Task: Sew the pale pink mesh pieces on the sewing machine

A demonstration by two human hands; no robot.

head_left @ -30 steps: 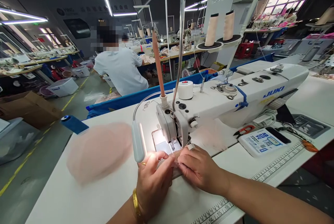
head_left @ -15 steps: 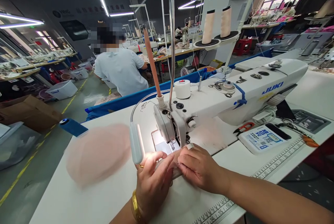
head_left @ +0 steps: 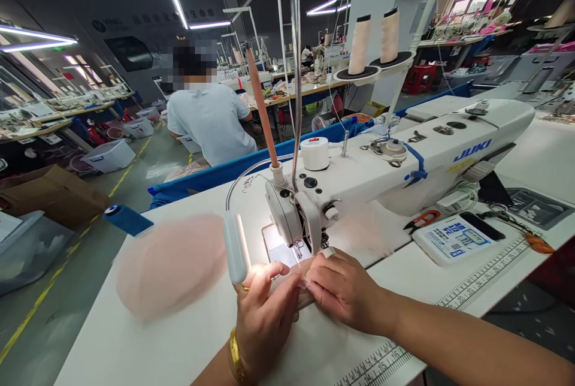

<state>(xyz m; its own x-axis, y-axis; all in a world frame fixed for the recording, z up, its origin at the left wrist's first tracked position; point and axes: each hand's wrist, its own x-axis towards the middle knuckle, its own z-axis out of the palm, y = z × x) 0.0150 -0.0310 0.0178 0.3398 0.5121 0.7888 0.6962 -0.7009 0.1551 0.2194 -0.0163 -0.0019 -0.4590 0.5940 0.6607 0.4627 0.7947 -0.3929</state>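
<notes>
My left hand [head_left: 265, 314] and my right hand [head_left: 344, 287] pinch a small pale pink fabric piece [head_left: 300, 296] between them, just in front of the needle of a white JUKI sewing machine [head_left: 404, 161]. Fingertips of both hands meet on the fabric under the bright glow of the machine's gooseneck lamp [head_left: 236, 248]. A gold bangle sits on my left wrist. Most of the fabric is hidden under my fingers.
A stack of pink sheer pieces [head_left: 173, 263] lies on the white table [head_left: 135, 344] to the left. Red snips [head_left: 422, 218], a blue-printed card [head_left: 451, 239] and a phone lie right of the machine. A person in a light shirt [head_left: 206, 119] sits ahead, back turned.
The hands stay on the fabric at the needle; my left fingers shifted slightly. The view drifted a little.
</notes>
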